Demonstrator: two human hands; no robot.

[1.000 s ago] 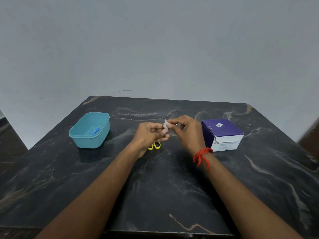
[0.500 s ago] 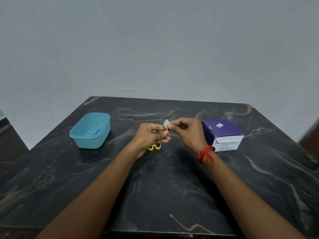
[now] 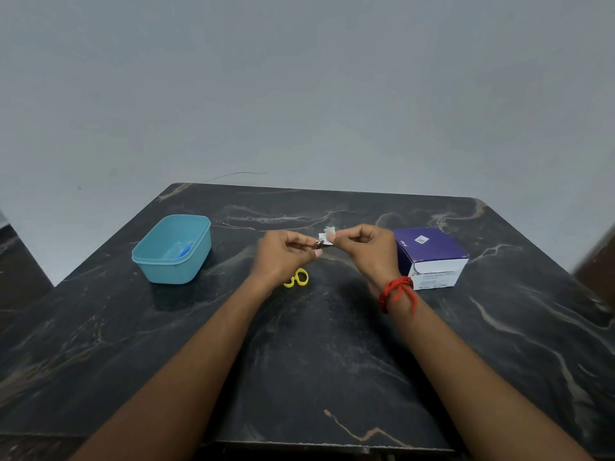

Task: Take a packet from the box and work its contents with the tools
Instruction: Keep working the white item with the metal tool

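Observation:
A small white packet (image 3: 326, 235) is held above the middle of the dark marble table (image 3: 316, 361). My left hand (image 3: 286, 254) pinches its left end, where something small and metallic shows at the fingertips. My right hand (image 3: 366, 251), with a red thread on the wrist, pinches the packet's right flap. The purple and white box (image 3: 431, 257) lies just right of my right hand. Yellow finger loops of a tool (image 3: 297, 278) peek out from under my left wrist; the remainder of the tool is hidden.
A teal plastic tub (image 3: 173, 249) stands at the left of the table, with a small blue item inside. A grey wall rises behind the table. Dark furniture edges show at the far left and far right.
My hands have drawn slightly apart, and the packet now looks spread open between them. The box, tub and yellow tool have not moved.

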